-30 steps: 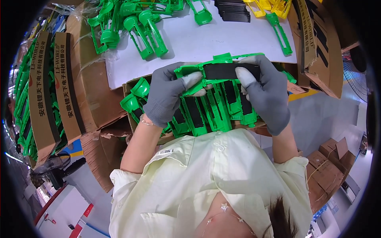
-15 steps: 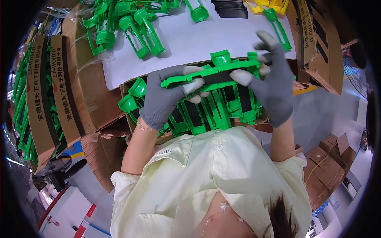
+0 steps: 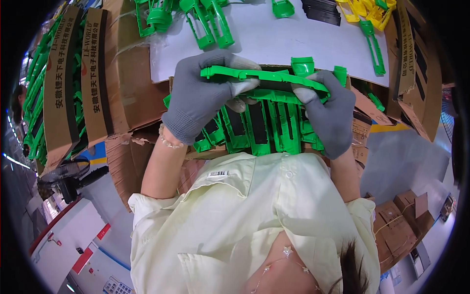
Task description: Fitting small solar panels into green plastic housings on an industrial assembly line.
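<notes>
A long green plastic frame with a black strip along its inner side is held level in front of me, above a carton of similar pieces. My left hand, in a grey glove with pale fingertips, grips the frame's left part between thumb and fingers. My right hand, gloved alike, is closed round its right end; some of those fingers are hidden behind it. Below, several green frames with black strips stand packed side by side in the carton.
Loose green frames, a stack of thin black strips and yellow parts lie on the white table surface. Open cartons stand left and right, the left one holding green frames. A small fan is at lower left.
The fingers of my right hand, raised and spread before, have closed round the frame's right end. My left hand keeps its grip. The whole view has shifted.
</notes>
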### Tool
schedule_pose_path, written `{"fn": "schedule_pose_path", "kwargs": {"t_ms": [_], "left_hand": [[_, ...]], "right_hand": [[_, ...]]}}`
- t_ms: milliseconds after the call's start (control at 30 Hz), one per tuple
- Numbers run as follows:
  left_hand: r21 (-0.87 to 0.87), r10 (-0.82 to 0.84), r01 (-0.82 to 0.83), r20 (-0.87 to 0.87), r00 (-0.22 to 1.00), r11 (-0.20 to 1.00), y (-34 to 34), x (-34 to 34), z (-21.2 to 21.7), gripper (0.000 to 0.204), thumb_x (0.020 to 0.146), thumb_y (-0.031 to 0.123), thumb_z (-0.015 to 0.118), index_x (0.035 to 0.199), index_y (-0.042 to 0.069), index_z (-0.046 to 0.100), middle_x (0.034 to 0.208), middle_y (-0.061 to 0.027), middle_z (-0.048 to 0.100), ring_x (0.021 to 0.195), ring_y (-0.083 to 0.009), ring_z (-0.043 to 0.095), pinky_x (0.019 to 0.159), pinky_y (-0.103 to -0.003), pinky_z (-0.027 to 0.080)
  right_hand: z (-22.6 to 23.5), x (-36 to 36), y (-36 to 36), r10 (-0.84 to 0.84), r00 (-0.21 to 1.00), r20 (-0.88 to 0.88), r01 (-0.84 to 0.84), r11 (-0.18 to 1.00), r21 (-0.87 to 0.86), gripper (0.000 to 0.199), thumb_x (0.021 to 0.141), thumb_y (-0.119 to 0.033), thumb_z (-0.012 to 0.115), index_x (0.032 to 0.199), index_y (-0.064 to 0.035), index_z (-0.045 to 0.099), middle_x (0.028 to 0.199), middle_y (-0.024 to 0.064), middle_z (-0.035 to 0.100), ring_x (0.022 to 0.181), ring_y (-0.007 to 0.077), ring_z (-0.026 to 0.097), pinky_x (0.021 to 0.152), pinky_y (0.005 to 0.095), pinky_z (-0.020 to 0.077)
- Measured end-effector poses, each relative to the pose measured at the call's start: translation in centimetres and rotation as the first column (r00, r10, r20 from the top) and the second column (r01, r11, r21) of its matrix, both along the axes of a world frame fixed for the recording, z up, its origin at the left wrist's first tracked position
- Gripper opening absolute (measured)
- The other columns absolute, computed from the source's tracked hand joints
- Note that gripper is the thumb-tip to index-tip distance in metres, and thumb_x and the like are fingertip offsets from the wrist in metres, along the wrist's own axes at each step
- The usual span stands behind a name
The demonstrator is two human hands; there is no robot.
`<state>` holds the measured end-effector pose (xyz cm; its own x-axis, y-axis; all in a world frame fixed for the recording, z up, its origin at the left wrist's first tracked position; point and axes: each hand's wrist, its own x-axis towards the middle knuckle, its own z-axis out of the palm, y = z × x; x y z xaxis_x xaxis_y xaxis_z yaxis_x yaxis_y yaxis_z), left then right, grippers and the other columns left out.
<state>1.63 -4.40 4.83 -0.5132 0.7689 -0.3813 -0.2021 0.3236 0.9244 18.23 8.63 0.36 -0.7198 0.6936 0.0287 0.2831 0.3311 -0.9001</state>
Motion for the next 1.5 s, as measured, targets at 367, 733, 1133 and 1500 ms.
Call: {"fn": "schedule_pose_path", "kwargs": {"t_ms": [367,733,1133,1500], "left_hand": [[-0.070,-0.118,0.106,-0.195,0.974,0.992,-2.9,-1.8,2.0,0.017,0.079,-0.002,0.067,0.096,-0.001,0.066,0.083,-0.0066,0.067,0.068,-0.0125,0.067,0.052,-0.020,0.054],[-0.811,-0.694,0.214,-0.294,0.657,0.545,-4.5,-8.3,0.3,0.033,0.071,0.026,0.075,0.092,0.005,0.063,0.071,-0.0088,0.064,0.061,-0.0216,0.063,0.060,-0.033,0.049],[-0.591,-0.468,-0.345,-0.799,0.378,0.729,7.7,-20.2,-7.3,0.058,0.077,0.057,0.061,0.101,0.005,0.064,0.097,-0.0180,0.066,0.089,-0.0332,0.063,0.079,-0.041,0.048],[-0.488,-0.129,-0.279,-0.647,0.751,0.827,6.3,-18.9,-6.5,0.069,0.074,0.050,0.065,0.119,-0.002,0.053,0.090,-0.0164,0.066,0.075,-0.0214,0.066,0.066,-0.032,0.051]], "right_hand": [[-0.2,-0.7,-0.5,0.162,0.980,0.119,-0.161,0.987,-0.015,0.023,0.079,-0.017,0.070,0.097,-0.0045,0.062,0.071,0.0010,0.058,0.062,0.0047,0.049,0.057,0.0196,0.0395],[-0.8,0.1,3.1,0.076,0.993,-0.095,-0.102,0.947,-0.306,0.043,0.084,-0.019,0.065,0.120,-0.0001,0.050,0.085,0.0051,0.061,0.067,0.0061,0.053,0.062,0.0185,0.0440],[-2.7,-1.2,11.1,-0.102,0.994,0.033,0.106,0.974,-0.200,0.028,0.086,-0.018,0.063,0.108,-0.0011,0.058,0.080,0.0034,0.061,0.064,0.0051,0.053,0.056,0.0183,0.0426],[-6.9,-4.7,19.8,-0.054,0.967,0.250,-0.116,0.780,0.615,0.027,0.079,-0.023,0.067,0.103,-0.0131,0.063,0.099,0.0010,0.061,0.081,0.0197,0.062,0.071,0.0305,0.0485]]}}
